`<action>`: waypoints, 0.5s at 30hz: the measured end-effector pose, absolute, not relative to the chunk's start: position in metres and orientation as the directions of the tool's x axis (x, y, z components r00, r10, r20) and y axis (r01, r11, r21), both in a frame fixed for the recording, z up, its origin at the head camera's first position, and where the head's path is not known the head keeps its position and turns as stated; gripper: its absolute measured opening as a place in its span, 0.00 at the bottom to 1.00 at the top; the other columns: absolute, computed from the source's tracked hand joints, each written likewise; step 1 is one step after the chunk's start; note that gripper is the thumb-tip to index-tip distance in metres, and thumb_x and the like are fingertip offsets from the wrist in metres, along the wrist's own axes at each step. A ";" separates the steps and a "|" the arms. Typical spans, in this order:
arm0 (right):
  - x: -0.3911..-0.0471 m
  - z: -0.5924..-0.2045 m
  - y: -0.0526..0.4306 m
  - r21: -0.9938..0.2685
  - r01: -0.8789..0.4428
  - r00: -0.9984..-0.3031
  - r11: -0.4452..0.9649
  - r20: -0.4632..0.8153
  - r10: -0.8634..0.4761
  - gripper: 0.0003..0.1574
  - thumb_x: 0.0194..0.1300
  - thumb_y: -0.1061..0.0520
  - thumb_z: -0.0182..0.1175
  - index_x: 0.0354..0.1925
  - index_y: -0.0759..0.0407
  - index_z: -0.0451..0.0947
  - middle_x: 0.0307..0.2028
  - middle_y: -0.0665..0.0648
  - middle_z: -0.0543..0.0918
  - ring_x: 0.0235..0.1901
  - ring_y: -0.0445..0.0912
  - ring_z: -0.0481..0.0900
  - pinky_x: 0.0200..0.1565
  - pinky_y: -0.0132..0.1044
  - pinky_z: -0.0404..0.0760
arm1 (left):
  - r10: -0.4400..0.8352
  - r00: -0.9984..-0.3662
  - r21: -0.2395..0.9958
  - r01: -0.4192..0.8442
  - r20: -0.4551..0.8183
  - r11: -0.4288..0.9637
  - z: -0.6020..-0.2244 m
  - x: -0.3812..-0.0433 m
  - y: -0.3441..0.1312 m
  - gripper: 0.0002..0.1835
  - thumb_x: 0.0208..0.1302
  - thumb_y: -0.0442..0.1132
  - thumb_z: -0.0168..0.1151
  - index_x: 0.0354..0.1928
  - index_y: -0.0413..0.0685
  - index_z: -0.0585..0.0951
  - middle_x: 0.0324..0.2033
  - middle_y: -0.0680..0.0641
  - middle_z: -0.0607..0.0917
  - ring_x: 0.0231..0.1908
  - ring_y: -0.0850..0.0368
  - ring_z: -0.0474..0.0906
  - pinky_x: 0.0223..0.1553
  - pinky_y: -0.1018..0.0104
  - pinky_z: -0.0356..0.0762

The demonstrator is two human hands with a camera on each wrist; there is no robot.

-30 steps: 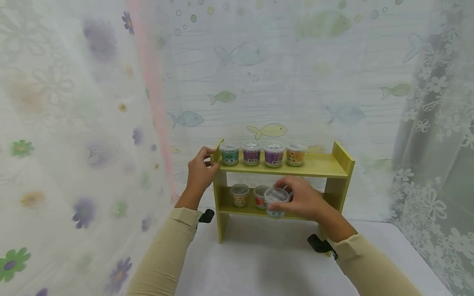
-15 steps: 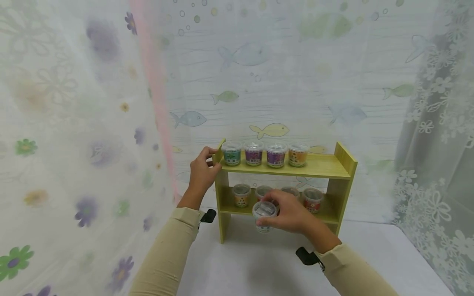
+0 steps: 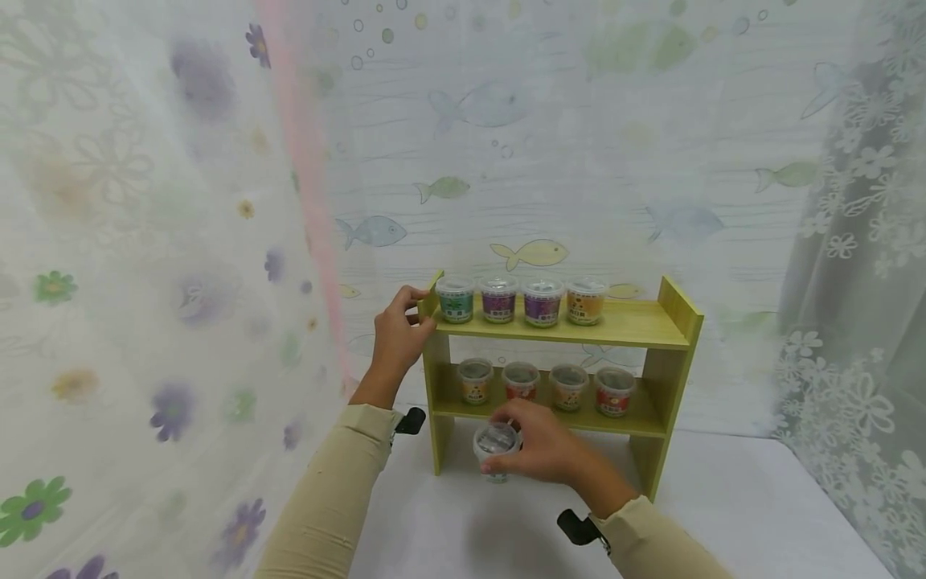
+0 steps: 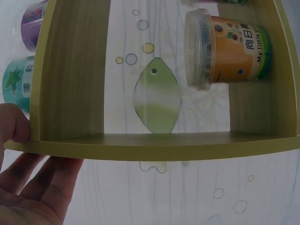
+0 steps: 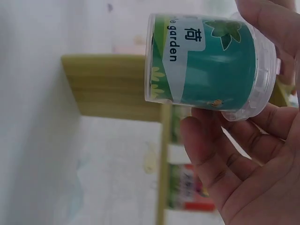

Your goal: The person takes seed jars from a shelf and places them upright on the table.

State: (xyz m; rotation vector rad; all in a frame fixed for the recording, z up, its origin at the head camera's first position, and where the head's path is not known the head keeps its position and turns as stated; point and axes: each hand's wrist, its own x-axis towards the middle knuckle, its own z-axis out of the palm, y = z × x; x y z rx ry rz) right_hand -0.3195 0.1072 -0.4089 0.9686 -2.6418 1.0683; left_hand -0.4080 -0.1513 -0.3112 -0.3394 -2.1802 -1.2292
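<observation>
Green-label tub (image 3: 496, 453) in right hand (image 3: 538, 444) (lidded), shelf (image 3: 622, 326) with eight tubs

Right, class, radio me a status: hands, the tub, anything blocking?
Left hand grips shelf end. Right hand holds green-label tub in front of shelf, below lower row. Nothing in the way.

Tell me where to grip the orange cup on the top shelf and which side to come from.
Grip the orange cup round its sides just under the lid, coming from the front right. It stands upright, last in the row, with bare shelf to its right and a purple cup close on its left. The open front likely gives fingers room.
</observation>
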 end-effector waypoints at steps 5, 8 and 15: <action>-0.322 -0.431 0.093 -0.574 -0.581 -0.804 0.578 0.292 -0.518 0.42 0.49 0.29 0.77 0.56 0.48 0.80 0.47 0.43 0.82 0.44 0.41 0.79 0.45 0.38 0.81 | -0.071 -0.778 0.680 0.496 0.625 0.540 -0.311 -0.410 -0.151 0.20 0.67 0.34 0.63 0.59 0.57 0.79 0.63 0.42 0.82 0.53 0.42 0.88 0.46 0.48 0.87; -0.325 -0.446 0.085 -0.574 -0.573 -0.808 0.585 0.277 -0.520 0.43 0.47 0.26 0.77 0.54 0.47 0.81 0.46 0.41 0.81 0.44 0.39 0.78 0.45 0.38 0.80 | -0.069 -0.777 0.680 0.500 0.626 0.536 -0.312 -0.409 -0.151 0.20 0.67 0.34 0.63 0.59 0.57 0.79 0.62 0.42 0.83 0.53 0.42 0.88 0.46 0.48 0.87; -0.328 -0.470 0.067 -0.610 -0.569 -0.808 0.551 0.290 -0.514 0.40 0.45 0.31 0.81 0.51 0.48 0.82 0.44 0.43 0.81 0.43 0.39 0.77 0.45 0.36 0.79 | -0.071 -0.778 0.685 0.502 0.625 0.529 -0.311 -0.408 -0.151 0.20 0.67 0.34 0.63 0.59 0.57 0.79 0.62 0.41 0.83 0.53 0.42 0.88 0.45 0.48 0.87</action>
